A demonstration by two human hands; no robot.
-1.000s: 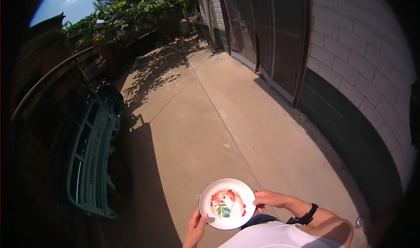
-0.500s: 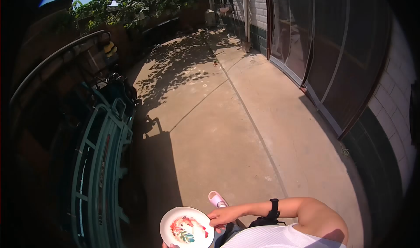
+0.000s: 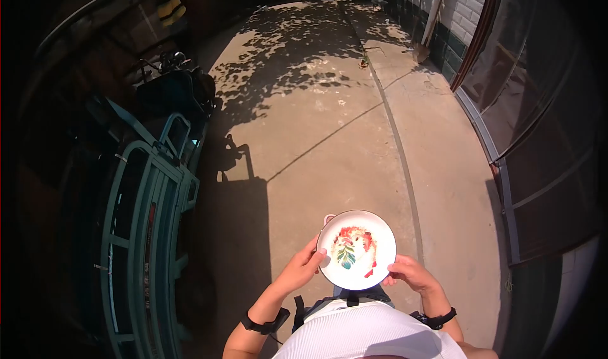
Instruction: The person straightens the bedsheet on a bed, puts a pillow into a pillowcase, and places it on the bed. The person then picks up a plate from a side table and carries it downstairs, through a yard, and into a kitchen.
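A round white plate [image 3: 356, 277] with a dark rim is held out in front of the white shirt. Red bits and smears lie on it beside a printed green leaf. My left hand [image 3: 303, 267] grips the plate's left edge, thumb on top. On the right edge, my right hand [image 3: 410, 273] holds it the same way, its other fingers partly under the plate. Both wrists carry black bands.
A green metal cart [image 3: 142, 232] stands along the left. Concrete ground [image 3: 329, 169] with a long seam runs ahead, leaf shadows at its far part. On the right are a screened doorway [image 3: 538, 112] and a shovel [image 3: 421, 52] by the wall.
The plate has moved up and right from the lower edge since half a second ago, and both hands now show on it. The view has tilted down and shows more of the cart.
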